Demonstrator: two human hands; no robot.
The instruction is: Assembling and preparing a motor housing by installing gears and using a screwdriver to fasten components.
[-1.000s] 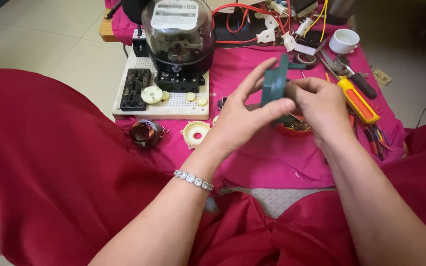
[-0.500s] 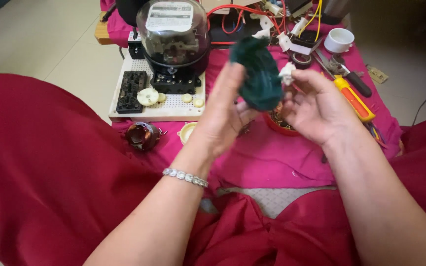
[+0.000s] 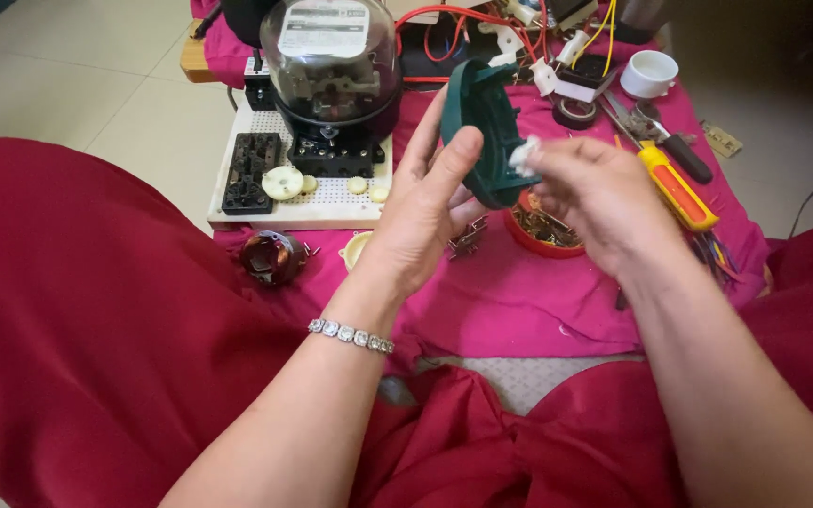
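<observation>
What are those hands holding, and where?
The left hand grips a dark green plastic housing by its edge; the right hand pinches a small white part against it.

Ahead of us the meter (image 3: 335,66) stands on a board (image 3: 265,202), with a bowl (image 3: 543,233) to its right on the cloth (image 3: 519,301). Further right lies a screwdriver (image 3: 675,185), and behind it a cup (image 3: 649,72).

Bright even daylight, soft weak shadows, glare on glass meter dome (image 3: 331,56), top right corner dim, slight motion blur on right hand (image 3: 595,193), wide-angle stretch at edges
</observation>
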